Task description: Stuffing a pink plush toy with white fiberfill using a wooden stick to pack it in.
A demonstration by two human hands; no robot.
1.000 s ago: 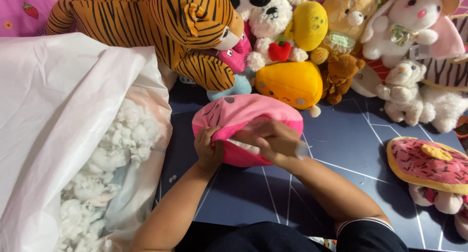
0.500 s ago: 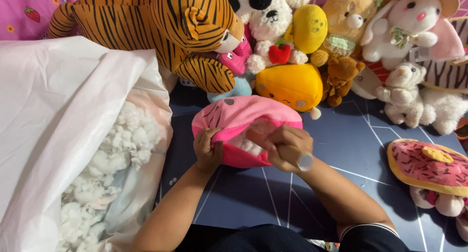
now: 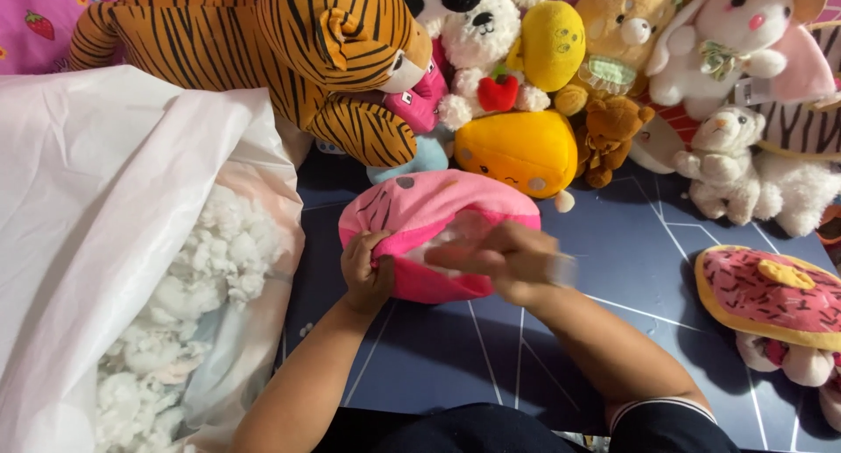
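A pink plush toy (image 3: 420, 209) lies on the dark blue mat (image 3: 631, 269) in front of me, its open seam facing me with white stuffing showing inside. My left hand (image 3: 366, 271) pinches the left edge of that opening. My right hand (image 3: 504, 260), blurred by motion, has its fingers at the opening on the white filling; whether it holds a tuft I cannot tell. A big white plastic bag (image 3: 96, 199) full of loose white stuffing (image 3: 206, 269) sits just left of my left arm.
A large tiger plush (image 3: 263, 50) lies behind the pink toy. Several small plush animals and a yellow plush (image 3: 512, 151) crowd the far edge. A pink doughnut-patterned plush (image 3: 771, 295) rests at the right.
My right hand has slid along the toy's opening and is now blurred. My left hand keeps its pinch on the left edge. The pink toy stays in place.
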